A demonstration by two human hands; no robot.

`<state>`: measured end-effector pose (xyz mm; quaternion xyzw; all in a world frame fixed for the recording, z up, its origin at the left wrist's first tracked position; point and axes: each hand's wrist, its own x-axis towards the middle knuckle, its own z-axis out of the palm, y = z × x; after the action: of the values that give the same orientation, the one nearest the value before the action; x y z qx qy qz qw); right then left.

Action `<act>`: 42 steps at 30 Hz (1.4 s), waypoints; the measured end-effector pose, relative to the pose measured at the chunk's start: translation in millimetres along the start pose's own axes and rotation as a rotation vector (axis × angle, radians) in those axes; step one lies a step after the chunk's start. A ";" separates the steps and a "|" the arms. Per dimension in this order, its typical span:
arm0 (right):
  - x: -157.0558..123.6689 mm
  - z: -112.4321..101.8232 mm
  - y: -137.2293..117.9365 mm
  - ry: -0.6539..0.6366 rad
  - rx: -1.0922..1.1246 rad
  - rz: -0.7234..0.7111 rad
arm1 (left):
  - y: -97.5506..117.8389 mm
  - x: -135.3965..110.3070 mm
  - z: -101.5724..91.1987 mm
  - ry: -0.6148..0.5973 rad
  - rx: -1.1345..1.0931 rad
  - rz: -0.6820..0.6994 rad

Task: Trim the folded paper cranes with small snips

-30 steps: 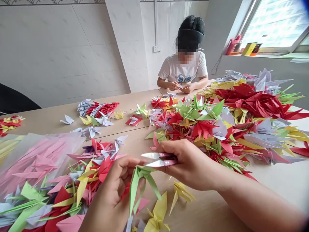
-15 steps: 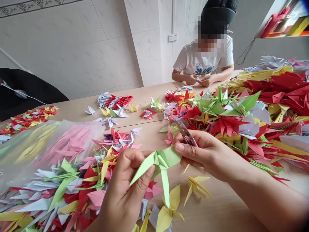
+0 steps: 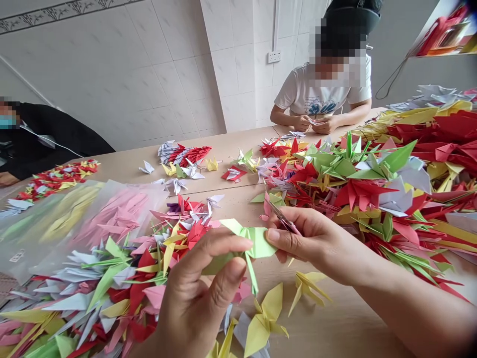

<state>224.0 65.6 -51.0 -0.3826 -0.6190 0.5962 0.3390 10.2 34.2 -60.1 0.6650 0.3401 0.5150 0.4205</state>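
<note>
A light green folded paper crane is held up over the table, with a narrow strip pointing down from its middle. My right hand pinches one wing between thumb and fingers. That same hand also carries a small pair of scissors, its metal blades pointing up and left and a pinkish handle tucked in the fingers. On the crane's other side is my left hand, thumb and index finger apart, the index fingertip at the crane's body. Its remaining fingers are mostly hidden. Below lie yellow paper cranes.
Mixed-colour paper cranes heap up on the right and left. Clear plastic bags hold pink and yellow folded paper. Across the table a person in a white shirt works with paper; another in black is at left.
My left thumb and index finger have parted, and the left hand has shifted over the crane's middle. The crane has turned a little. The view has swung slightly left.
</note>
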 end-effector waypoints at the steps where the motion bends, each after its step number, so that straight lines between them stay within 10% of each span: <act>1: -0.3 1.0 -1.4 0.000 -0.022 -0.002 | -0.3 0.2 -0.3 0.000 -0.009 -0.010; 14: -34.2 -10.2 -20.5 0.428 -0.663 -0.383 | 6.0 3.1 1.7 0.082 0.257 0.132; 20: -40.2 -10.1 -28.3 0.192 -0.843 -0.391 | 4.2 2.8 1.4 0.037 0.311 0.138; 42: -42.3 -2.9 -27.9 0.281 -0.978 -0.582 | 0.6 1.1 -0.8 -0.042 0.440 0.253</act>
<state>244.8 29.9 -21.5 -0.3842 -0.8510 0.0673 0.3517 9.7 35.1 -59.0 0.7883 0.3491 0.4633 0.2049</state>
